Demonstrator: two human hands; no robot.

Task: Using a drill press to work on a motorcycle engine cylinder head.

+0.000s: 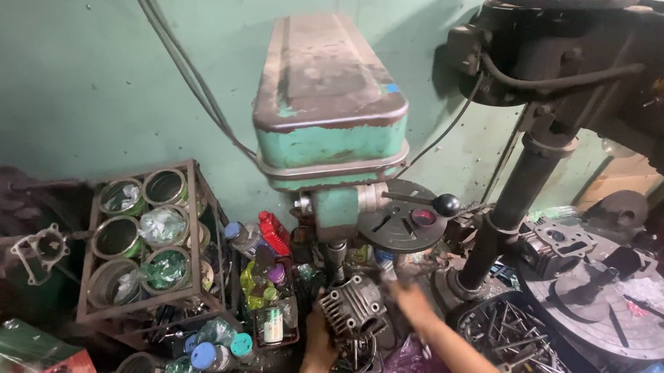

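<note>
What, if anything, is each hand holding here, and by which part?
The left hand grips the grey finned engine cylinder by its lower left side. The right hand, blurred, rests at the cylinder's right edge; whether it grips cannot be told.

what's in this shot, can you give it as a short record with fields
setting: cluttered workshop corner by a green wall
machine: green drill press, worn paint, black-knobbed feed handle
left hand: grips a finned metal engine cylinder under the spindle
right hand: blurred, by the cylinder's right side, contact unclear
left side: metal rack of tins
front: bottles with blue caps
right: bin of metal rods
</note>
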